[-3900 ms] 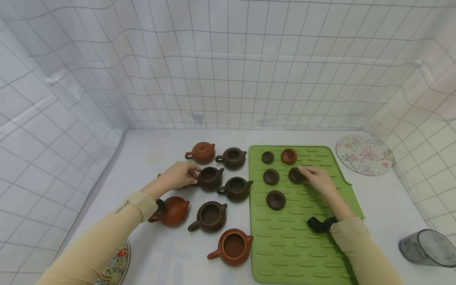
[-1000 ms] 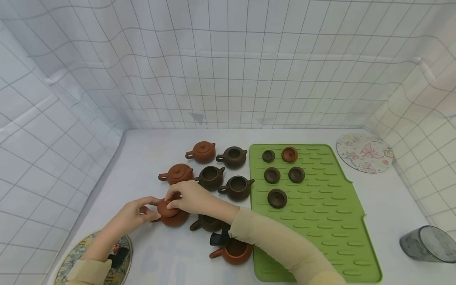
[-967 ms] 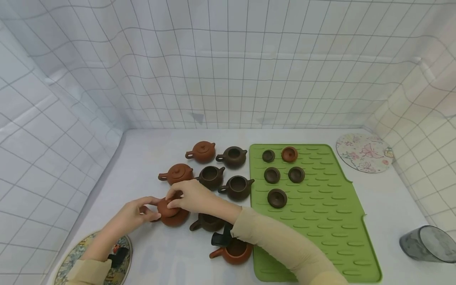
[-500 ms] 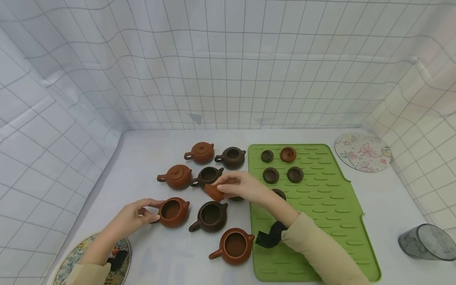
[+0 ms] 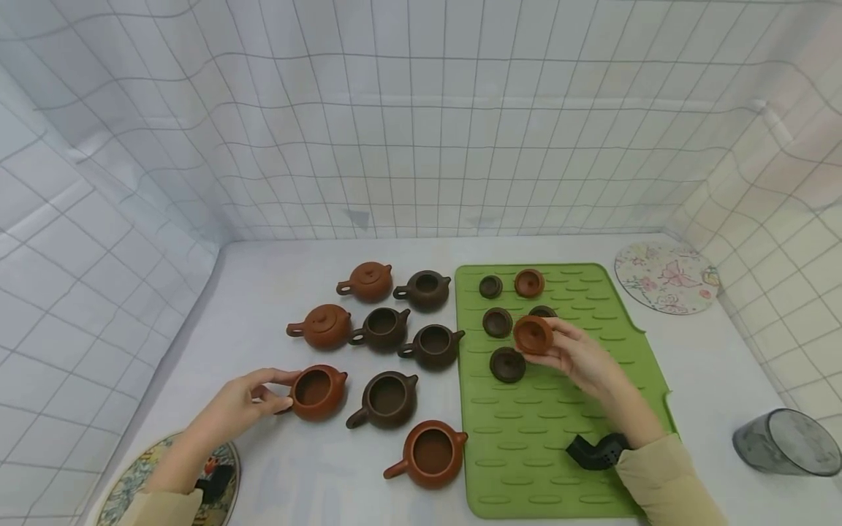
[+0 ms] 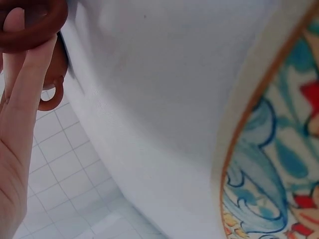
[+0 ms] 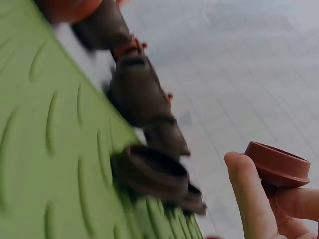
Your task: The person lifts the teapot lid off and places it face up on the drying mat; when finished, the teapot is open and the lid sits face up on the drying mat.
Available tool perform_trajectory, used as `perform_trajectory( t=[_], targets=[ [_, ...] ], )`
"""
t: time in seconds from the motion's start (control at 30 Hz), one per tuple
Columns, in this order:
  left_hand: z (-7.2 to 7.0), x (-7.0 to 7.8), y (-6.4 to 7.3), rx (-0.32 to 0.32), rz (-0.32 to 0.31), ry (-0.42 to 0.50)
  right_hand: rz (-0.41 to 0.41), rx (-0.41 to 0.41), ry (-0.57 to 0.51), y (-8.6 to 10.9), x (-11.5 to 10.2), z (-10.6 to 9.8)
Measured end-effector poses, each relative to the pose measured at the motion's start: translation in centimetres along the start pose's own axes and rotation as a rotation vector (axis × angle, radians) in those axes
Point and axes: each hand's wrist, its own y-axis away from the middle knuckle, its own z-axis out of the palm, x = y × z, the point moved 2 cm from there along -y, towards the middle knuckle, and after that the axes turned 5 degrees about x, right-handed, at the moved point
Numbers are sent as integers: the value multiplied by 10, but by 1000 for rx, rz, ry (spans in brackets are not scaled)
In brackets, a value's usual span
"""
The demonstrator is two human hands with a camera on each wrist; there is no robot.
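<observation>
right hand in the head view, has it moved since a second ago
Yes, rightward: the right hand was left of the green mat, at a red teapot; now it is over the mat, holding a reddish-brown lid.

grey glass (image 5: 776, 443), butterfly-print disc (image 5: 667, 278)

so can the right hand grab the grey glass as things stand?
Probably not while the right hand is full: it holds a reddish lid. Otherwise likely yes; nothing seems to stand between it and the grey glass.
</observation>
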Motion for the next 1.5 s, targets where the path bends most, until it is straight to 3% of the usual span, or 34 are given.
perform_trajectory(
  t=[0.13,0.23,0.43,0.63,0.8,1.03,1.27,1.5],
  targets=[
    [-1,-1,-1,2,-1,-16,-2,62,-44,14,0,-25],
    [-1,-2,-1,-1,-8,-8,11,119,-6,21,1,-37],
    [-1,-3,-2,-5,-16,-5,69,268,250,27,9,-49],
    [1,-3,-1,-7,-19,-3,88,314,558,27,17,-50],
    [1,-2,-1,8,-1,-11,95,343,671,28,16,-45],
    [1,-2,0,18,2,-25,93,447,882,31,13,-42],
    [0,-1,-1,-1,-12,-21,37,424,909,28,11,-45],
    [1,1,0,-3,-2,-23,25,422,1007,24,6,-46]
  ],
)
